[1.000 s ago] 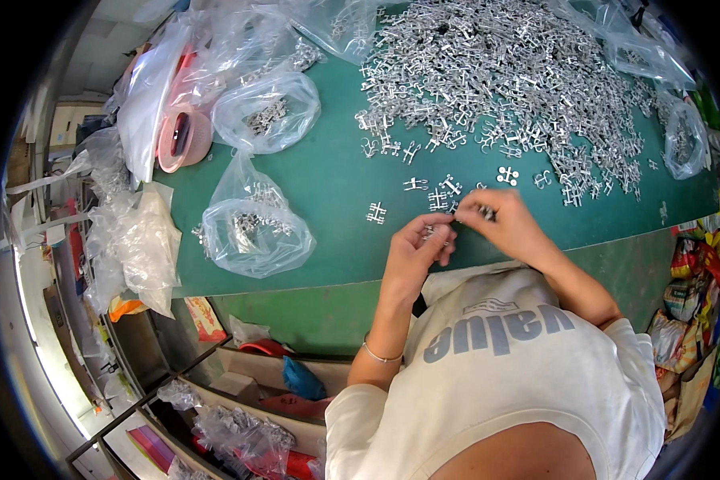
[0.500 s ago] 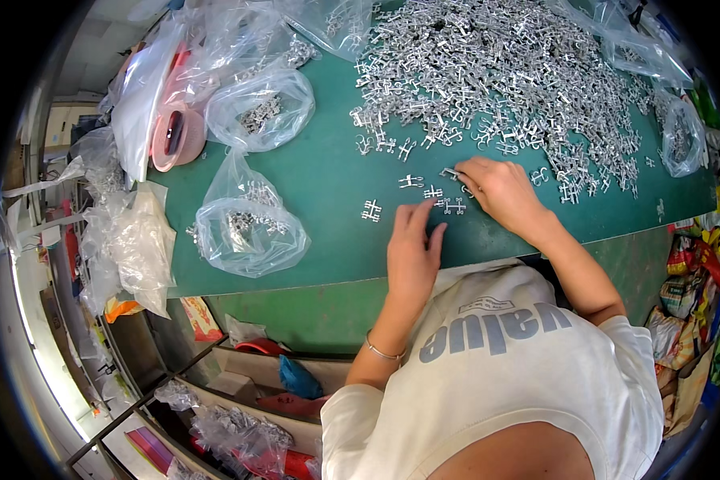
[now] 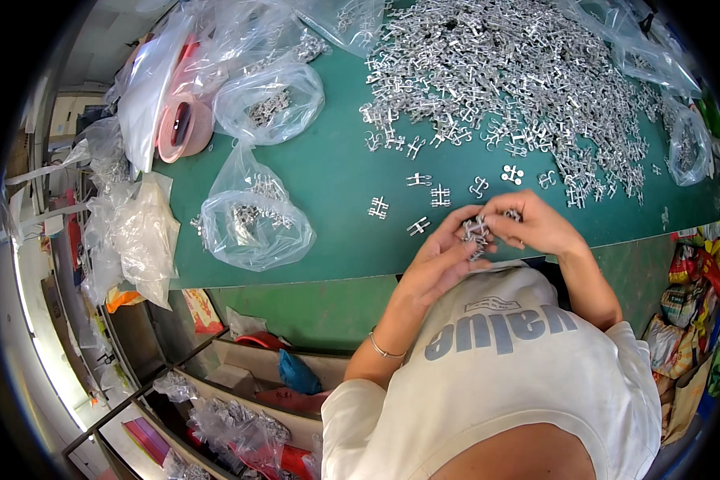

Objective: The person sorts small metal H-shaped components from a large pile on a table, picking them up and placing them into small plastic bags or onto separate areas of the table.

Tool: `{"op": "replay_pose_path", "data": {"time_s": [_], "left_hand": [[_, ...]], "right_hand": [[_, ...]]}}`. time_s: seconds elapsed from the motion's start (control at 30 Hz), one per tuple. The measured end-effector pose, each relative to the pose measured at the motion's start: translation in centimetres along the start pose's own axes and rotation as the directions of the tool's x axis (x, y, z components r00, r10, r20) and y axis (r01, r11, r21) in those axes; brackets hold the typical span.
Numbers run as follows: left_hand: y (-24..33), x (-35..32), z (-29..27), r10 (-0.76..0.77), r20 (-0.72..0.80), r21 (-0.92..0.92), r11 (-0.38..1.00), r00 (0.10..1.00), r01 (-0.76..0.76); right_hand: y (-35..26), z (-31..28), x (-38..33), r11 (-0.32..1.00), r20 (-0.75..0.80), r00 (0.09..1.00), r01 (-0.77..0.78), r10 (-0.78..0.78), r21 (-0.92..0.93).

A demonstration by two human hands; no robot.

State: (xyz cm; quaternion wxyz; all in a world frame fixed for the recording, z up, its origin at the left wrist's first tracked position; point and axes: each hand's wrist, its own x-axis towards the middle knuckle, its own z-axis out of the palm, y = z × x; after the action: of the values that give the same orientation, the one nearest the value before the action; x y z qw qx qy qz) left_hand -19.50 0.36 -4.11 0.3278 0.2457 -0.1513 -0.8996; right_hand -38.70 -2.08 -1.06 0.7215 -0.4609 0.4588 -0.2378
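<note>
My left hand (image 3: 442, 258) is half curled around several small silvery metal clips (image 3: 475, 232) near the table's front edge. Right beside it, almost touching, my right hand (image 3: 528, 222) has its thumb and fingers pinched on small metal clips of the same sort, partly hidden by the fingers. Ahead of the hands several single clips lie spread on the green tabletop, among them one with pale round ends (image 3: 512, 174) and a flat one (image 3: 418, 226). Farther off spreads a big heap of these clips (image 3: 496, 72).
Two open clear plastic bags (image 3: 256, 232) with metal parts stand on the table's left side. Behind them is a pink basket (image 3: 186, 148). Another bag of clips (image 3: 686, 148) lies at the right edge. Below the table, at left, are drawers (image 3: 240, 364) holding bagged parts.
Both hands have drawn back toward the table edge and come together, now with clips in the fingers. Some loose clips in front lie differently.
</note>
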Motion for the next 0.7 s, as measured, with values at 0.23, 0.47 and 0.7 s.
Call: {"op": "replay_pose_path", "data": {"time_s": [0.23,0.47,0.7], "left_hand": [[-2.3,-1.3,-3.2,0.022,0.098,-0.412,0.911,0.995,0.02],[-0.3,-2.8,0.5,0.093,-0.364,0.051,0.996,0.927,-0.08],[0.7,-2.7,-1.2,0.452,-0.369,0.624,0.768,0.812,-0.143]], "right_hand": [[-1.1,1.4,-0.2,0.926,-0.088,0.971,0.185,-0.224,-0.328],[2.2,-1.6,0.9,0.725,-0.06,0.998,0.063,-0.03,0.686],[1.9,-3.8,-1.4,0.981,-0.601,0.777,0.112,-0.184,-0.156]]}}
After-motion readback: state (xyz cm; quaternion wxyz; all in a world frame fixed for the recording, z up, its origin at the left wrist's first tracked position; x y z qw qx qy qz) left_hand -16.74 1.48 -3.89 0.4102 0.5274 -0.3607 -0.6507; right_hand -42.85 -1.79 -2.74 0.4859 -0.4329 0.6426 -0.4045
